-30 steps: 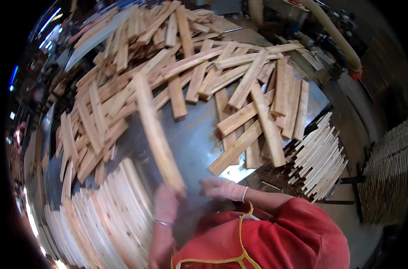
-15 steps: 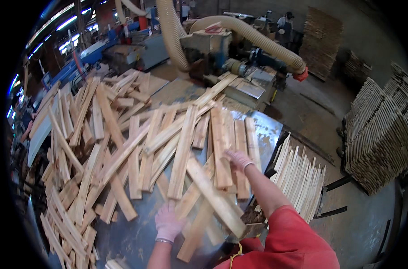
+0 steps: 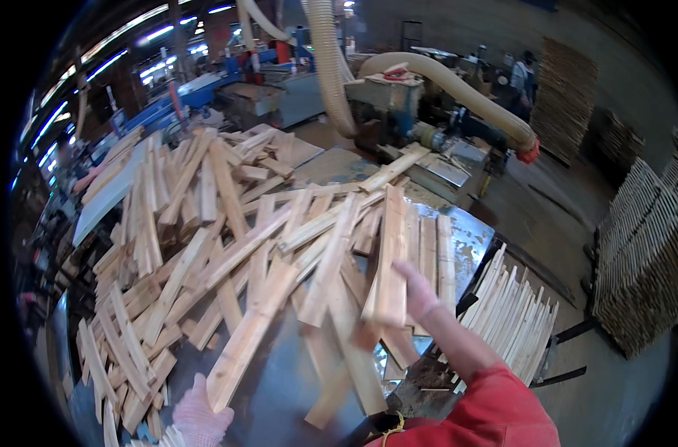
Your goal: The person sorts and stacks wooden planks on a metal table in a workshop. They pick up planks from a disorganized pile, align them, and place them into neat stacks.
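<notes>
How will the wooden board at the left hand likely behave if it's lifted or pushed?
The wooden board should stay stiff, since it looks solid and straight along its length. It seems unlikely to roll, given its flat faces and squared edges. Pushed forward, it may snag or shift the neighbouring boards, which lie loose and crisscrossed by its far end.

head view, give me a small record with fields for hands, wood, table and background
left hand: gripping the near end of a long plank
right hand: at the right edge of another plank, fingers partly hidden
table: grey, shiny
loose pile: planks lying crosswise
thin strips: stacked right of the table
background: arched beige hose
</notes>
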`<state>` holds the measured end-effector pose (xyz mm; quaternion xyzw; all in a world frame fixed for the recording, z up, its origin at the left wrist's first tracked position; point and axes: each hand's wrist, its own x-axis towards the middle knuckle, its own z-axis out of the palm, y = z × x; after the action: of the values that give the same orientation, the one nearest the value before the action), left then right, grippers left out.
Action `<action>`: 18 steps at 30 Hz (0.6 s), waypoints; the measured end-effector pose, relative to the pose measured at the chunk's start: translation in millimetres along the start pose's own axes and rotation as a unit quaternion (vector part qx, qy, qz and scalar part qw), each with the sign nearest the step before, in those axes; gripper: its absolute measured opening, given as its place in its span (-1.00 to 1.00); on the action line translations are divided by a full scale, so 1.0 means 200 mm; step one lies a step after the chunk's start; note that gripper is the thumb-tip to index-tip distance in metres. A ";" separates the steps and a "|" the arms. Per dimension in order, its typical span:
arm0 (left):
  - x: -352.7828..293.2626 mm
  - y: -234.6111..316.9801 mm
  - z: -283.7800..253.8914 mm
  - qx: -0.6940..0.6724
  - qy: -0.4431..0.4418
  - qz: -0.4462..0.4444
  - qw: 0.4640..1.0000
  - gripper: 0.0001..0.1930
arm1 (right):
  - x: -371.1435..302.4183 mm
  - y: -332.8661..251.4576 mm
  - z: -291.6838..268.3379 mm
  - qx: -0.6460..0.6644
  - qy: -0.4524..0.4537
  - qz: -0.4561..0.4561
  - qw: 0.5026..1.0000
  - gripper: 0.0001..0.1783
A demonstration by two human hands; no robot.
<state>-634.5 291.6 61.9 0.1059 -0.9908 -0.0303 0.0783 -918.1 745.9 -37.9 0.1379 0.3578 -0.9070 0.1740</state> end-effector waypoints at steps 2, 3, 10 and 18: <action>-0.29 -0.19 0.17 -0.225 0.025 -0.080 0.971 -0.11 | -0.27 0.32 0.10 -0.066 -0.038 -0.016 0.997 -0.45; -0.47 -0.23 0.28 -0.453 -0.021 -0.190 0.871 -0.17 | -0.39 0.47 0.13 -0.074 -0.087 0.023 0.993 -0.40; -1.53 0.03 0.92 -0.841 0.027 -0.422 0.337 -0.69 | -1.02 1.56 0.24 -0.575 -0.145 0.217 0.775 -0.32; -1.78 0.01 0.49 -0.411 0.070 -0.376 0.827 -0.23 | -1.42 2.29 0.33 -0.660 -0.420 0.169 0.599 -0.30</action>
<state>-306.4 374.6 -88.5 0.4298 -0.7621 -0.4547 0.1666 -481.6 449.2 -160.2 -0.3526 0.7167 -0.3360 0.4991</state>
